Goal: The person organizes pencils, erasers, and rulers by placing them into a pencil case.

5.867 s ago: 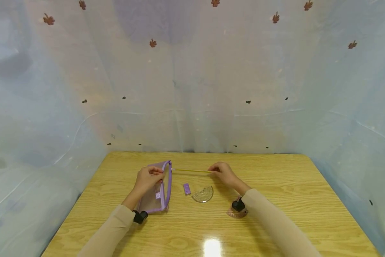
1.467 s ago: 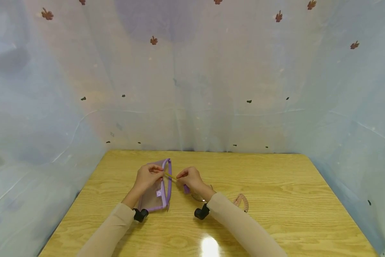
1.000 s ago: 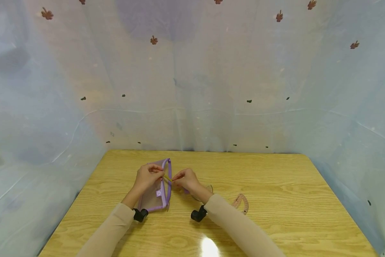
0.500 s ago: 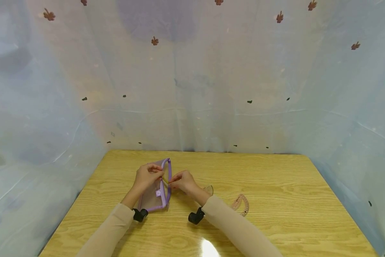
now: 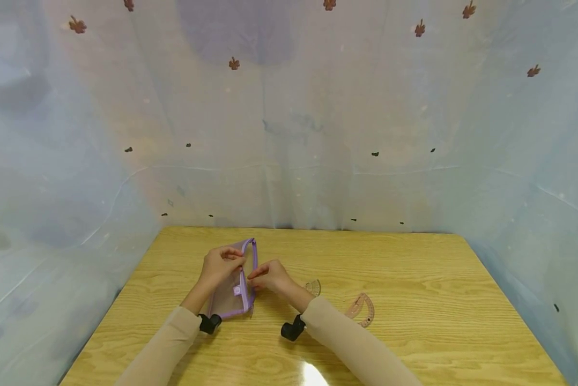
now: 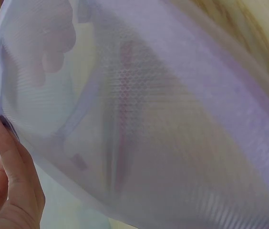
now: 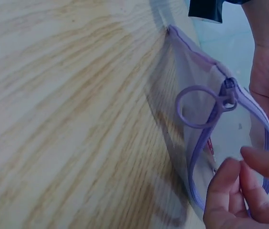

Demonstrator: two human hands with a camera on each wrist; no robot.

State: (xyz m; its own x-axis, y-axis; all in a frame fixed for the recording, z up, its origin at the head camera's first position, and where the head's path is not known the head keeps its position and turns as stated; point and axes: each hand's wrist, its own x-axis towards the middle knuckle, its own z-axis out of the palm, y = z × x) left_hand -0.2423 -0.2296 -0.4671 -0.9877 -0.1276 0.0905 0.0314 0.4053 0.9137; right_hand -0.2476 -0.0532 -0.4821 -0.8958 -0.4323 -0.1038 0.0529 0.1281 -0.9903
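Note:
My left hand [image 5: 220,266] pinches the upper rim of a see-through purple mesh pouch [image 5: 226,300] and keeps its zipped mouth apart. At that mouth is my right hand [image 5: 273,279], fingertips just inside the opening with nothing visible between them; thumb and fingers stand slightly apart in the right wrist view. Through the mesh in the left wrist view, a long thin reddish stick [image 6: 125,90] shows inside, blurred. A round ring hangs from the zipper slider [image 7: 229,95] in the right wrist view. The yellow pencil is out of sight in the head view.
A clear protractor [image 5: 314,287] lies right of the pouch, partly behind my right forearm. Farther right is a pink protractor [image 5: 368,312], partly covered by the sleeve. The wooden table [image 5: 438,300] ends at a hanging cloth [image 5: 289,187].
My right hand has moved left to the pouch mouth, carrying the yellow pencil in until it dropped from view. The small purple block is now hidden behind that hand. My left hand stays put.

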